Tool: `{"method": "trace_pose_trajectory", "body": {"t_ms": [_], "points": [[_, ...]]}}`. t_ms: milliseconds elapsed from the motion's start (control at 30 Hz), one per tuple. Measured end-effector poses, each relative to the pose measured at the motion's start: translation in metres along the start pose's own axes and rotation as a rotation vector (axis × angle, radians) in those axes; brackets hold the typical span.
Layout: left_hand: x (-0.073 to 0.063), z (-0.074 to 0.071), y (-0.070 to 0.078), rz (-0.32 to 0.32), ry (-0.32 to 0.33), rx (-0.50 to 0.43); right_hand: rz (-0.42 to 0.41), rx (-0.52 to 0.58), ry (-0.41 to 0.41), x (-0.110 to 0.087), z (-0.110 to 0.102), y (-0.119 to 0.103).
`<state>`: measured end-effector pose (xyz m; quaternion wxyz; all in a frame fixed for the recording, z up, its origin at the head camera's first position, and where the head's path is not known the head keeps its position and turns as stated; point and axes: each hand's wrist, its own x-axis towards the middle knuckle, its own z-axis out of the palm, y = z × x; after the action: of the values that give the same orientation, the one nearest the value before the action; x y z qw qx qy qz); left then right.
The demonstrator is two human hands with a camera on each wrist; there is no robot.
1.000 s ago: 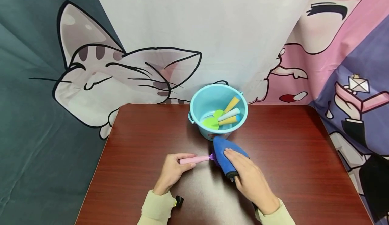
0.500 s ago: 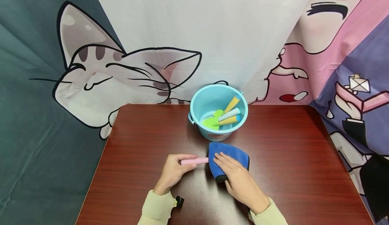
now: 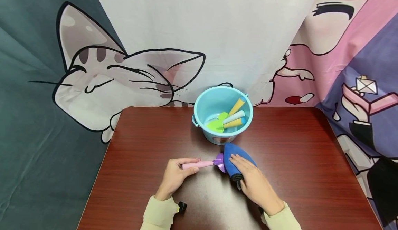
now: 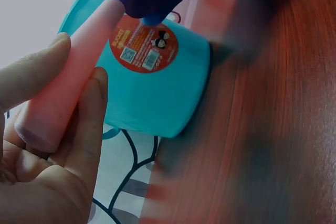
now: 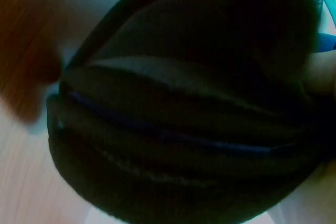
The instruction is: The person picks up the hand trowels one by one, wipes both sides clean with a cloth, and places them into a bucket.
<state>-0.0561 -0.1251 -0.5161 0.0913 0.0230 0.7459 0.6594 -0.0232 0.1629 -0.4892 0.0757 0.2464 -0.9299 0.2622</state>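
Observation:
My left hand [image 3: 173,177] pinches the pink handle [image 4: 73,72] of a toy shovel between thumb and fingers, its shaft pointing right over the table. At the far end is the purple shovel head [image 3: 219,161], partly covered by a folded blue cloth [image 3: 230,164] with black edging. My right hand [image 3: 257,185] holds that cloth against the head, fingers laid over the top and thumb below. In the right wrist view the cloth's dark folded layers [image 5: 173,135] fill most of the picture, hiding the shovel.
Just beyond the hands stands a light blue bucket [image 3: 202,102] at the table's back edge. Several toy tools with green heads [image 3: 215,125] and yellow or pale blue handles [image 3: 234,116] lie inside it. Printed fabric [image 3: 248,33] hangs behind the dark red wooden table [image 3: 149,133].
The right hand and cloth slid left over the shovel head, covering it, then moved back right, so the purple head shows again. The left hand keeps its grip on the handle, nearly still.

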Motion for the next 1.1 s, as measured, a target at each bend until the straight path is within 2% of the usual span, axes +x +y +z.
{"method": "trace_pose_trajectory", "body": {"t_ms": [200,367,533,633,867,1000,1100], "points": [[0.0,-0.005,-0.001,-0.005,0.014,-0.034,0.045,-0.026,0.04,-0.005,-0.01,0.013],[0.0,-0.007,-0.001,0.0,0.022,-0.02,0.063,-0.054,0.131,-0.009,-0.018,0.019],[-0.001,-0.004,-0.004,0.004,0.019,0.017,0.023,-0.041,0.222,-0.008,-0.023,0.014],[0.0,0.0,-0.004,0.004,0.022,0.038,-0.025,-0.013,0.243,-0.005,-0.024,0.005],[0.002,0.01,-0.002,-0.016,0.049,0.084,-0.129,-0.007,0.18,0.001,-0.018,-0.011],[0.004,0.013,0.001,-0.006,0.038,0.073,-0.184,-0.018,0.117,0.004,-0.011,-0.019],[0.004,0.013,0.003,-0.001,0.018,0.059,-0.195,-0.028,0.063,0.005,-0.005,-0.023]]}}
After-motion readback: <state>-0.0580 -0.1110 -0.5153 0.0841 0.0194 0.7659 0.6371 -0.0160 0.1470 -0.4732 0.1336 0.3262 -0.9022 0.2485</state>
